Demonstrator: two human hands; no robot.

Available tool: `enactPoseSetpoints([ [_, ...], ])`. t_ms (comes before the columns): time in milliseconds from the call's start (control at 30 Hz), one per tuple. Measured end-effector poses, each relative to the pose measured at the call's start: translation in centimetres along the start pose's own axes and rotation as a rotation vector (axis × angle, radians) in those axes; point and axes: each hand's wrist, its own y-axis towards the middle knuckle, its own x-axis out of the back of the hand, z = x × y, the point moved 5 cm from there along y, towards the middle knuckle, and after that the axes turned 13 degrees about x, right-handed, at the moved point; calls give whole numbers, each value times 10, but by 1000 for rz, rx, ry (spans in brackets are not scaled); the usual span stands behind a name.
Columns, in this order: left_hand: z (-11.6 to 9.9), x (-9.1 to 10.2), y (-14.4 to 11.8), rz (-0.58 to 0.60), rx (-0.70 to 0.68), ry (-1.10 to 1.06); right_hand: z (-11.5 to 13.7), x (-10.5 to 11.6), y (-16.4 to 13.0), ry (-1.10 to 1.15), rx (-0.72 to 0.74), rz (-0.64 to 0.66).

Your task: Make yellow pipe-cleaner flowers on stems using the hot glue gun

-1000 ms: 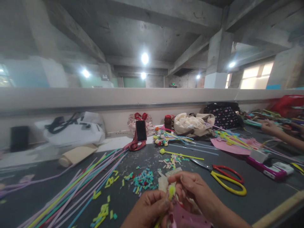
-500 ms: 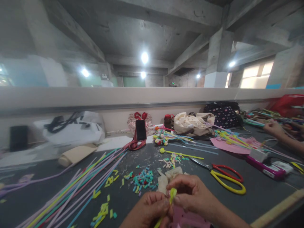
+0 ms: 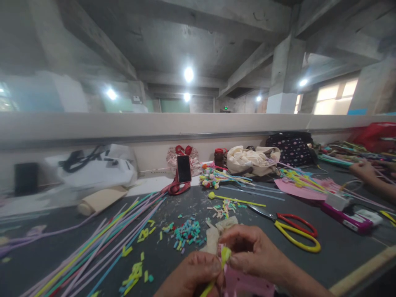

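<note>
Low in the middle of the head view, my left hand (image 3: 198, 270) pinches a yellow-green strip (image 3: 225, 255) below its knotted, bud-like top. My right hand (image 3: 260, 253) is closed at that top, thumb against its right side and fingers curled behind. The strip's lower end runs down past my left fingers. Beneath the hands lies a pink sheet or tray (image 3: 244, 284), partly covered. Just behind my fingers is crumpled beige paper (image 3: 225, 224). A similar yellow-green stem with a round bud (image 3: 238, 200) lies farther back on the table.
Scissors (image 3: 297, 233) with red and yellow handles lie at right. Cut bits (image 3: 187, 233) and yellow-green pieces (image 3: 136, 270) scatter left of the hands. Long coloured strips (image 3: 102, 239) fan out at left. A phone (image 3: 184, 169) leans at the back. Another person's hand (image 3: 365, 171) is far right.
The strip's bud has turned slightly and shows rounder between my fingers. My hands have stayed nearly in place. The other person's hand at far right has shifted a little rightward.
</note>
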Motion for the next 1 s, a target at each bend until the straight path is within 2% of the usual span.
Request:
enactPoseSetpoints([
  [233, 2, 1, 1, 10, -2, 72, 1, -1, -3, -18, -23, 18],
  [600, 6, 2, 3, 30, 34, 35, 6, -4, 0, -23, -18, 12],
  [800, 2, -4, 2, 33, -11, -8, 5, -3, -1, -35, -31, 13],
  [933, 0, -3, 2, -48, -57, -101, 4, -1, 0, 40, -48, 18],
  [1000, -3, -1, 0, -84, -72, -136, 0, 2, 2, 79, -76, -69],
])
